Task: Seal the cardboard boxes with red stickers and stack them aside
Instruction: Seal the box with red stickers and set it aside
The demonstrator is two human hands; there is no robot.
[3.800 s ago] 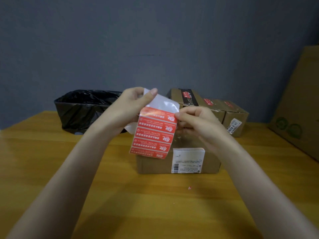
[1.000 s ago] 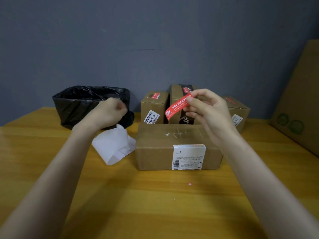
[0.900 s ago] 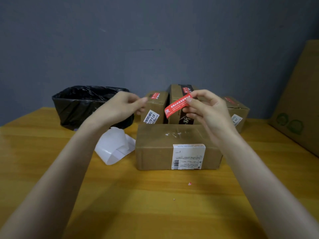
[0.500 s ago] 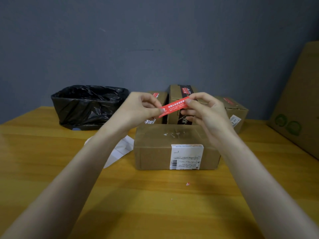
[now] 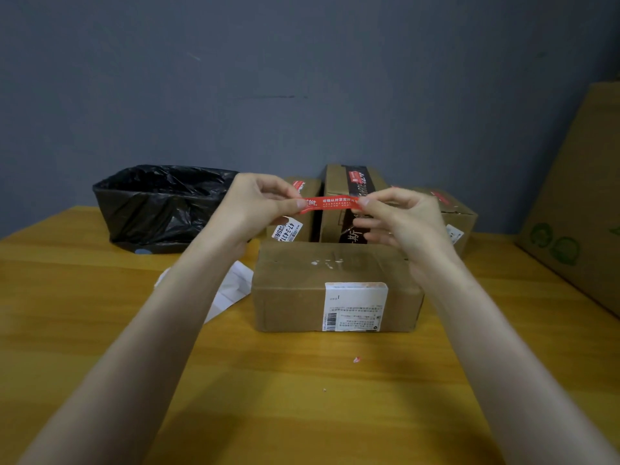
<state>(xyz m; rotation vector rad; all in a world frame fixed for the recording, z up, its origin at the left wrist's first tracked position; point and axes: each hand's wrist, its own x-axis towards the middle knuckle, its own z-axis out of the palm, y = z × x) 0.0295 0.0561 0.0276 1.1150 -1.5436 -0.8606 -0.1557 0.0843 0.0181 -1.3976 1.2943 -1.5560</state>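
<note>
A single red sticker (image 5: 330,203) with white print is stretched level in the air between both hands. My left hand (image 5: 260,204) pinches its left end and my right hand (image 5: 399,218) pinches its right end. Below them a brown cardboard box (image 5: 302,283) with a white shipping label on its front stands on the wooden table (image 5: 302,380). The sticker hangs above the box's far edge, apart from it. Behind it stand three more cardboard boxes (image 5: 339,182) carrying red stickers on top.
A white backing sheet (image 5: 235,290) lies on the table left of the box, partly under my left forearm. A bin lined with a black bag (image 5: 157,203) stands at the back left. A large cardboard sheet (image 5: 583,209) leans at the right. A grey wall is behind.
The sticker sheet left my left hand and lies on the table. My left hand came across and took the free end of the red sticker, which is now pulled flat and level.
</note>
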